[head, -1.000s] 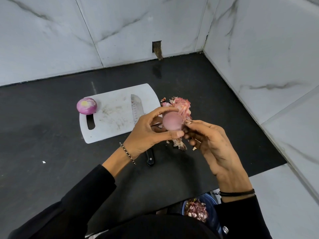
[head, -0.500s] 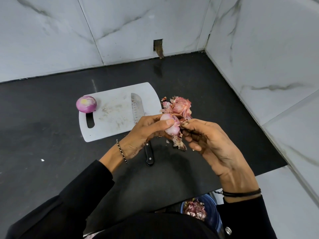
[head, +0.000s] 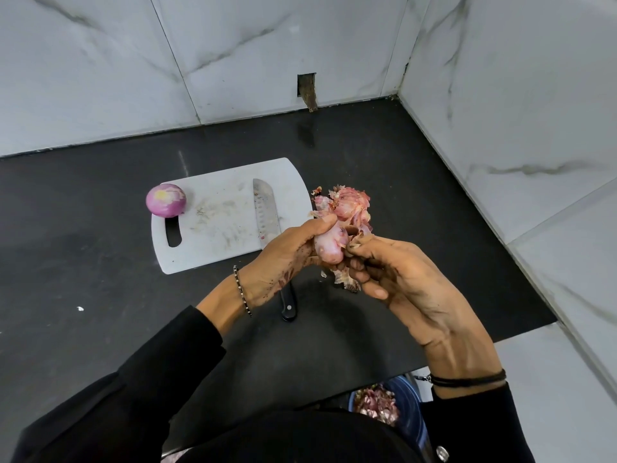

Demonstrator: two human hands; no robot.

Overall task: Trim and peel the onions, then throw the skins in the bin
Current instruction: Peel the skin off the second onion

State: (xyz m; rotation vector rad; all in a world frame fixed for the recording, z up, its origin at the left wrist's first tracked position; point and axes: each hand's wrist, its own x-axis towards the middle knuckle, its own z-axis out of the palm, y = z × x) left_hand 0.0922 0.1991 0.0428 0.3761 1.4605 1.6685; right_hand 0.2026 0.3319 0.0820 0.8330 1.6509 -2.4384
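Observation:
My left hand (head: pixel 287 259) grips a pale pink onion (head: pixel 329 247) above the black counter, fingers curled round its left side. My right hand (head: pixel 400 282) touches the onion's right side and pinches a strip of skin between thumb and fingertips. A heap of pink skins (head: pixel 347 203) lies on the counter just behind the onion, and more skin (head: pixel 345 279) shows under my right fingers. A second, purple onion (head: pixel 165 200) rests at the left end of the white cutting board (head: pixel 217 225). A knife (head: pixel 265 212) lies on the board, its black handle (head: pixel 287 304) below my left hand.
A blue bin (head: pixel 405 409) holding onion skins stands on the floor below the counter's front edge, at the bottom right. White marble walls close the counter at the back and on the right. A dark hole (head: pixel 307 90) opens in the back wall.
My left hand has turned the onion, so its fingers now cover more of it. My right fingertips have shifted onto a piece of skin at its right side.

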